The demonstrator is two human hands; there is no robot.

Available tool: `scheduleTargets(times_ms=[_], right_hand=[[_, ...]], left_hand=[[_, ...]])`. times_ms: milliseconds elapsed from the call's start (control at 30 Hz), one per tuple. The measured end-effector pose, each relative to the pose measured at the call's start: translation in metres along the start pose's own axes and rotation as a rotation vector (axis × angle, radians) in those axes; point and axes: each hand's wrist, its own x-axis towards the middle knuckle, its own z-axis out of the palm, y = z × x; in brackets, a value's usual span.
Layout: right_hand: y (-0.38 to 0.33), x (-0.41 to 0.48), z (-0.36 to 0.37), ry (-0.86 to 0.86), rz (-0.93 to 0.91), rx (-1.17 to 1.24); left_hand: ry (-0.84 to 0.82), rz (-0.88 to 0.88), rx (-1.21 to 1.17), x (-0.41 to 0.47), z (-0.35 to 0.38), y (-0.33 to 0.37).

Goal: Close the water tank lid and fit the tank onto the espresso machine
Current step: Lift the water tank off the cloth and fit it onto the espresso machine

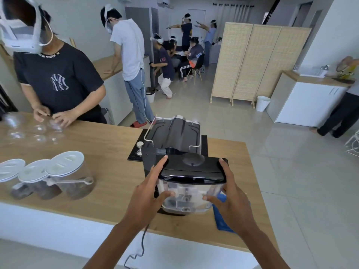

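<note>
Both hands — left (147, 193), right (231, 199) — grip the lidded water tank (189, 183) between them, behind the espresso machine (172, 136).

looking forward and down from head height, wide-angle, sitting close over the wooden surface (108, 152), facing across into the room.

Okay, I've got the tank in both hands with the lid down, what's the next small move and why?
Probably ease the water tank forward and down against the back of the espresso machine. Its black lid looks shut, and your left hand and right hand hold it just behind the machine.
</note>
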Motion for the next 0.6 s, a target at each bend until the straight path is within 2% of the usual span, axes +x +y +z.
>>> scheduleTargets(times_ms=[233,600], right_hand=[[-0.02,0.012,0.045,0.011,0.023,-0.029],[-0.031,0.025,0.082,0.068,0.081,-0.06]], left_hand=[[-0.033,-0.031,-0.078,0.008,-0.023,-0.058],[-0.061,0.015,-0.093,0.027,-0.032,-0.095]])
